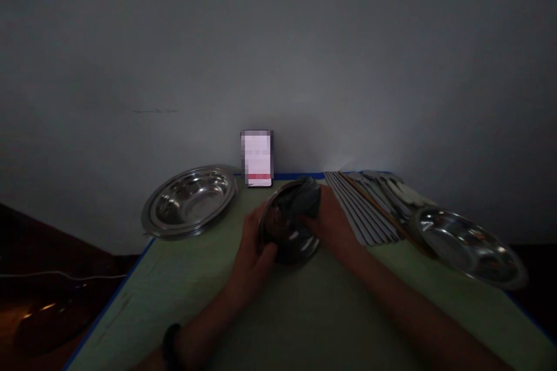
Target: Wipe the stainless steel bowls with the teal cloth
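Observation:
A shiny metal bowl (300,252) is held tilted above the middle of the table, its hollow side facing me. My left hand (256,246) grips its left rim, with the thumb over the edge and the fingers behind. In my right hand (328,220) is a dark grey cloth (307,200), bunched and pressed against the bowl's inside at the upper right. Some right fingers are hidden by the cloth and the dim light.
Stacked metal bowls (191,203) stand at the table's left. Chopsticks (361,214) and spoons (387,185) lie at the right, beside another metal bowl (472,246). A lit phone (257,157) leans on the wall behind the light green table (278,324).

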A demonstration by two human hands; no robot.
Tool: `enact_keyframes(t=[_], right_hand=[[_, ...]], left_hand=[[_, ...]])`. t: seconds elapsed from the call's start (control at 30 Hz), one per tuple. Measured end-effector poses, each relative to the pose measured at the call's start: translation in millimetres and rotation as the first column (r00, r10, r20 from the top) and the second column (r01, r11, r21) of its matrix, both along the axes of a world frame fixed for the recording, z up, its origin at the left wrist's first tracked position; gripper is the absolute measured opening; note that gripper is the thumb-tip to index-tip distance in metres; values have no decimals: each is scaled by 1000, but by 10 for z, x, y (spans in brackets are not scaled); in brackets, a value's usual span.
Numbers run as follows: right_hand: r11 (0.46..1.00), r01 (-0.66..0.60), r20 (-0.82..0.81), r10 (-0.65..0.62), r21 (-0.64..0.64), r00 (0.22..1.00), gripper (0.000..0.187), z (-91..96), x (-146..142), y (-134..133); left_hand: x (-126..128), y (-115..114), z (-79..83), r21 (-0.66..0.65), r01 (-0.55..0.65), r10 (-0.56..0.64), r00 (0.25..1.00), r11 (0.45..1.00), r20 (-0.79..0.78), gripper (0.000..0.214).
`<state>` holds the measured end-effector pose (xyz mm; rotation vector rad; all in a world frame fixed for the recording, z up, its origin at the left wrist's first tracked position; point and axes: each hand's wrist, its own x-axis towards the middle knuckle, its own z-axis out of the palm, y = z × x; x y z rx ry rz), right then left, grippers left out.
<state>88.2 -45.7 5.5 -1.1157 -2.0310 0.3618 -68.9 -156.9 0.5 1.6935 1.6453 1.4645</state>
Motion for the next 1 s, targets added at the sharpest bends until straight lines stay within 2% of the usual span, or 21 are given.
enact_keyframes(t=[0.07,0.13,0.2,0.27,0.37,0.5,0.6,0.73,0.83,0.93,1.0], right_hand=[[998,62,24,-62,12,998,30,115,-78,127],[999,40,73,-40,-3,997,17,206,-141,242],[999,-3,70,6,-43,998,11,230,-186,315],[993,-10,-56,4,-117,998,14,175,-219,328],[969,-1,-274,-68,-247,959,22,17,-250,261],[938,-3,-339,-123,-347,933,38,-102,-256,124],[923,-27,-362,-124,-384,924,36,-101,-212,26],[933,-33,-406,-123,-358,905,29,-125,-115,-59],[963,20,-522,-163,-268,837,32,-175,-53,-64],[970,93,-569,-209,-225,795,30,-211,-8,-46],[977,99,-562,-191,-190,805,29,-219,4,-41]], left_hand=[[13,83,-35,1,46,-46,998,999,32,67],[18,145,-48,3,53,-53,998,999,41,70],[18,181,-43,-2,27,-27,999,1000,41,70],[15,197,-30,-16,-18,19,998,1000,59,68],[14,205,-16,-48,-103,108,986,994,126,64],[12,215,-24,-81,-193,205,958,978,198,60],[2,228,-28,-101,-203,221,953,974,208,62],[-23,241,-14,-102,-80,101,970,992,222,60],[-47,235,2,10,12,-13,988,1000,156,49],[-56,245,18,79,-5,1,999,997,47,46],[-60,273,29,-12,-43,43,996,999,82,47]])
